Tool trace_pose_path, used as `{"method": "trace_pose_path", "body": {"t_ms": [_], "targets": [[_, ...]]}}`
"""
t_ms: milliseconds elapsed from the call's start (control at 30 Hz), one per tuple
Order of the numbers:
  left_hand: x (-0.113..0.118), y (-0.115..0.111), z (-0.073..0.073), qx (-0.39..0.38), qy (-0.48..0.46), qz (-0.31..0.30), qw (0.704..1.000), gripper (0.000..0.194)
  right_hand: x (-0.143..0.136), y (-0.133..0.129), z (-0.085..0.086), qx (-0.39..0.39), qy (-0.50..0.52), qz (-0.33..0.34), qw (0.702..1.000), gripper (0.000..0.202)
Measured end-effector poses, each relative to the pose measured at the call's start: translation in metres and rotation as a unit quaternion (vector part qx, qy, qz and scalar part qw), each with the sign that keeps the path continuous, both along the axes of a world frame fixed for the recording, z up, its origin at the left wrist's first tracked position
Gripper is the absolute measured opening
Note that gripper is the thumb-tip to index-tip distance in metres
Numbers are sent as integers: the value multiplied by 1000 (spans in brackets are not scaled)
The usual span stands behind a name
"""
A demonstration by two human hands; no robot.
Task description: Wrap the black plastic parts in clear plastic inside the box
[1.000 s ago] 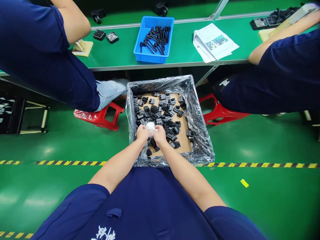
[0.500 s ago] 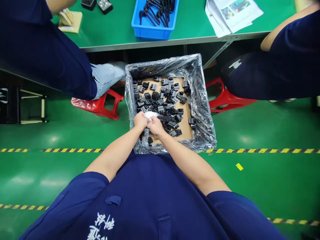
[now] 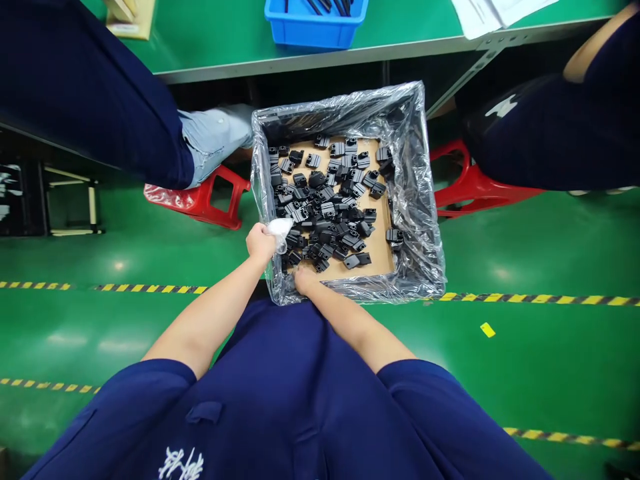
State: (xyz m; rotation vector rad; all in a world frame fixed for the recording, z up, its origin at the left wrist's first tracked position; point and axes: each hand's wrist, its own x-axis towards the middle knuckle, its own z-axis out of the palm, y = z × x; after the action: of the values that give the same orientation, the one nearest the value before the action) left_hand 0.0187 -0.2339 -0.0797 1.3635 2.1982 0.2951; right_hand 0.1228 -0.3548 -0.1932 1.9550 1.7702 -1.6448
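My left hand (image 3: 261, 243) is closed around a crumpled white, partly clear plastic bag (image 3: 280, 228) at the left wall of a box. The box (image 3: 434, 220) is lined with clear plastic film and has a brown cardboard bottom. Many small black plastic parts (image 3: 327, 210) lie loose in it, thickest toward the middle and left. My right hand (image 3: 304, 280) is low in the near left corner, close to the film and the nearest parts. Its fingers look curled; what they hold, if anything, is hidden.
A green workbench (image 3: 215, 33) with a blue bin (image 3: 315, 30) of black rods and some papers (image 3: 493, 13) stands beyond the box. Seated people flank it on red stools (image 3: 215, 200) (image 3: 465, 180). Striped tape (image 3: 150, 289) crosses the green floor.
My hands, together on the white bag before, have come apart. The left has moved left with the bag; the right has let it go and dropped toward the near corner. The view has shifted.
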Motion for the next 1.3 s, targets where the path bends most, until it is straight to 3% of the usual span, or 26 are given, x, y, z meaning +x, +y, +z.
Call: {"method": "trace_pose_path", "body": {"t_ms": [67, 133, 267, 367, 467, 567, 667, 733, 833, 1000, 1100, 1167, 1233, 1300], "targets": [[-2, -1, 1, -4, 10, -13, 1000, 24, 4, 0, -4, -17, -12, -18, 1000, 16], [-2, -2, 1, -5, 19, -29, 999, 22, 17, 1, 1, -8, -14, -81, 997, 11], [3, -3, -4, 6, 24, -68, 997, 19, 47, 5, 45, 147, 68, -262, 951, 37], [13, -5, -8, 5, 2, -97, 995, 23, 53, 13, 85, 288, 138, -247, 915, 28], [25, -10, -6, -3, -30, -123, 992, 30, 47, 27, 101, 333, 125, -227, 907, 11], [33, -14, 0, 4, -75, -150, 986, 25, 42, 39, 95, 305, 86, -312, 896, 10], [36, -14, 6, 1, -124, -206, 971, 22, 38, 44, 84, 200, 85, -425, 878, 38], [37, -15, 6, -5, -147, -248, 958, 21, 37, 46, 80, 130, 78, -476, 866, 46], [39, -20, 0, -21, -183, -272, 945, 23, 36, 49, 80, 91, 35, -492, 865, 39], [41, -28, -21, -79, -307, -218, 923, 19, 43, 47, 87, 67, -11, -482, 874, 36], [38, -26, -25, -109, -365, -181, 907, 18, 52, 40, 93, 26, 144, -511, 847, 46], [37, -23, -23, -111, -377, -148, 908, 18, 58, 35, 94, -16, 313, -514, 798, 63], [39, -23, -17, -128, -400, -117, 900, 19, 62, 31, 93, -29, 401, -501, 767, 76], [44, -27, -12, -164, -431, -97, 882, 22, 66, 29, 91, -2, 346, -487, 802, 75]]}}
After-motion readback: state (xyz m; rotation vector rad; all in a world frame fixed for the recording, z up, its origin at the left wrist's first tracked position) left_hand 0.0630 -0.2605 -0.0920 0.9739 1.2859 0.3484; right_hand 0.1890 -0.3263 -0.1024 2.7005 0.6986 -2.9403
